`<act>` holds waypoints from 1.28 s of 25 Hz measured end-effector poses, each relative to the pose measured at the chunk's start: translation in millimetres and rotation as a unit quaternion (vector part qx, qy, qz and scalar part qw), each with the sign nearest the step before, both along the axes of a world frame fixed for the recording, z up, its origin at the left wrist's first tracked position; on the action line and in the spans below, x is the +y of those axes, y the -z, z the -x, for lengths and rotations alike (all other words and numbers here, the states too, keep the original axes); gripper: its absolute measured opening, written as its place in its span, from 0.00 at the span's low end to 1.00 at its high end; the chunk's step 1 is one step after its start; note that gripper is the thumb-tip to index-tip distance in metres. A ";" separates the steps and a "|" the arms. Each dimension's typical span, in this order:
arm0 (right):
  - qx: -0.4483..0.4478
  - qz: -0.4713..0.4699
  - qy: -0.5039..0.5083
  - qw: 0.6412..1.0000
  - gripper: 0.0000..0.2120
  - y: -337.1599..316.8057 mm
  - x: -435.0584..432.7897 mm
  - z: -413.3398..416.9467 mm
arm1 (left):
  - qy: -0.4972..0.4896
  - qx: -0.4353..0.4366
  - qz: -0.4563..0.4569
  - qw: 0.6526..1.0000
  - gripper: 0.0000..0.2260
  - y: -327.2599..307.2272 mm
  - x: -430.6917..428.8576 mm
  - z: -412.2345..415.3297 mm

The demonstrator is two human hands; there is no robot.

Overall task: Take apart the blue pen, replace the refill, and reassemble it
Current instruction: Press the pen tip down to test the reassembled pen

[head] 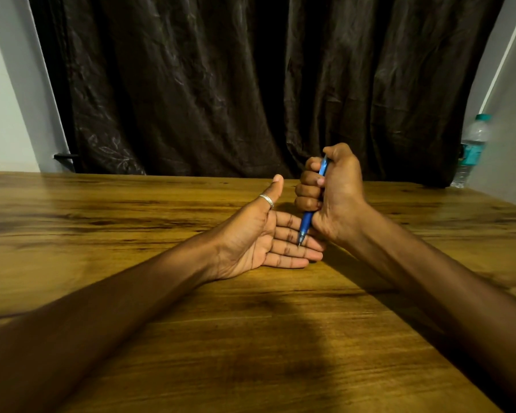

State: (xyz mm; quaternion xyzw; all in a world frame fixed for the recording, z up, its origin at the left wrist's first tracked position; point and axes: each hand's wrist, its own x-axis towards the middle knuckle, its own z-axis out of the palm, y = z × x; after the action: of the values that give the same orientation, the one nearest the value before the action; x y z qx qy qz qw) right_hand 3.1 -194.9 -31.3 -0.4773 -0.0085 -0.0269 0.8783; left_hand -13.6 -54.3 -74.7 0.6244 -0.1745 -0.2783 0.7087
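Note:
My right hand [329, 192] is closed in a fist around the blue pen [306, 222], thumb on top of its upper end. The pen stands nearly upright, tip down, and its metal point touches the fingers of my left hand. My left hand [259, 242] lies palm up on the wooden table [131, 228], fingers stretched flat to the right and thumb raised, with a silver ring on the thumb. It holds nothing. Most of the pen's barrel is hidden inside my right fist. No separate refill is in view.
A clear plastic water bottle [471, 150] with a teal cap and label stands at the table's far right, against the wall. A dark curtain [251, 84] hangs behind the table's far edge. Both forearms rest over the table's middle.

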 end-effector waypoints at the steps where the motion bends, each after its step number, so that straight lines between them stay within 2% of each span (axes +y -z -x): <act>1: 0.001 0.001 0.000 1.000 0.20 -0.2 0.1 0.2 | 0.001 0.000 -0.001 1.000 0.44 0.1 0.0 0.1; 23: 0.004 0.013 0.005 1.000 0.20 -1.3 0.7 -0.3 | 0.011 -0.001 0.004 1.000 0.42 1.5 0.0 -1.7; 32: 0.013 0.016 0.008 1.000 0.20 -2.9 -0.3 0.5 | 0.012 -0.007 -0.007 1.000 0.35 0.0 -1.8 1.1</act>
State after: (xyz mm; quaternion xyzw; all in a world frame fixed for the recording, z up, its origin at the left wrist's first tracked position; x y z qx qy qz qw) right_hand 2.5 -195.2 -28.4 -0.4915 0.0065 -0.0278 0.8704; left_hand -14.7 -56.1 -74.7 0.6288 -0.1849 -0.2837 0.6999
